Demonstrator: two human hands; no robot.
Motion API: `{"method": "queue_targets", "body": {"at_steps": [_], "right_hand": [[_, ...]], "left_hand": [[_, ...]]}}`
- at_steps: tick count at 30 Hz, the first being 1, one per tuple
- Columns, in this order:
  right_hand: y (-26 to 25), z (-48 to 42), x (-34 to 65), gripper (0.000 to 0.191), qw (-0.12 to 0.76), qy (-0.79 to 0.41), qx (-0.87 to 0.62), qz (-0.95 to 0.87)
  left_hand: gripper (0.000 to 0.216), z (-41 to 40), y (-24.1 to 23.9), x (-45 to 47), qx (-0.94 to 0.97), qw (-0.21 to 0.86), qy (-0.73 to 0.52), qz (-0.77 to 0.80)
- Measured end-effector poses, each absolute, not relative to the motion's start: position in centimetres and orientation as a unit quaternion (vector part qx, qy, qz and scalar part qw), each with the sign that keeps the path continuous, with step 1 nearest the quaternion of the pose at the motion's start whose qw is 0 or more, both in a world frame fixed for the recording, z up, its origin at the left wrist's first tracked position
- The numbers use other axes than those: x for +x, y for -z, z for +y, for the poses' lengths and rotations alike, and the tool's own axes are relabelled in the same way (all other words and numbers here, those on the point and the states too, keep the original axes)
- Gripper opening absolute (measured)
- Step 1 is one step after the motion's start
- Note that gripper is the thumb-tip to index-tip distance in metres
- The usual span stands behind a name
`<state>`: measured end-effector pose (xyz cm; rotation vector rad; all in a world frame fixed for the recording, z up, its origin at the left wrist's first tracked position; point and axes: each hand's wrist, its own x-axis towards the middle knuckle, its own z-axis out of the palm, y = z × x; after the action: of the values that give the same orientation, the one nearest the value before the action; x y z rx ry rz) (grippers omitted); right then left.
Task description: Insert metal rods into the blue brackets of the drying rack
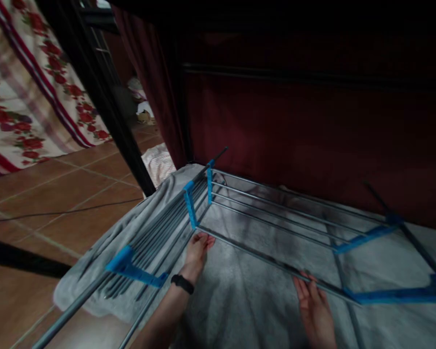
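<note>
A metal clothes drying rack (276, 213) with grey rods and blue plastic joints lies unfolded over a grey towel (240, 291) on the floor. My left hand (198, 252), with a black band at the wrist, reaches under the nearest rod close to a blue joint (190, 206); its fingers curl toward the rod. My right hand (314, 305) lies palm up, fingers stretched, touching the same rod from below further right. Neither hand clearly grips it.
Brown tiled floor (58, 194) stretches to the left with a thin black cable across it. A dark red curtain or wall (312, 121) stands behind the rack. A black post (105, 106) and a floral cloth (22, 97) hang at the upper left.
</note>
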<state>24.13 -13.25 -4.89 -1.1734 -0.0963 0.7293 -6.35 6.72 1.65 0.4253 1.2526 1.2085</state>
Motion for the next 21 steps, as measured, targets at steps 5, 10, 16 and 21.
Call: {"method": "queue_targets", "body": {"at_steps": [5, 10, 16, 21], "right_hand": [[3.5, -12.6, 22.5, 0.037, 0.793, -0.324, -0.514, -0.049], [2.6, -11.6, 22.2, 0.04, 0.815, -0.321, -0.481, -0.039], [2.3, -11.2, 21.9, 0.049, 0.825, -0.314, -0.469, -0.022], [1.8, -10.5, 21.9, 0.049, 0.801, -0.236, -0.549, -0.036]], "left_hand": [[0.015, 4.8, -1.2, -5.3, 0.279, 0.574, -0.531, 0.557], [0.005, 3.5, -2.7, 0.5, 0.573, 0.518, -0.432, 0.466], [0.019, 0.2, -6.2, 12.5, 0.68, 0.59, -0.283, 0.331], [0.029, -2.6, -5.1, 20.2, 0.746, 0.607, -0.158, 0.223]]}}
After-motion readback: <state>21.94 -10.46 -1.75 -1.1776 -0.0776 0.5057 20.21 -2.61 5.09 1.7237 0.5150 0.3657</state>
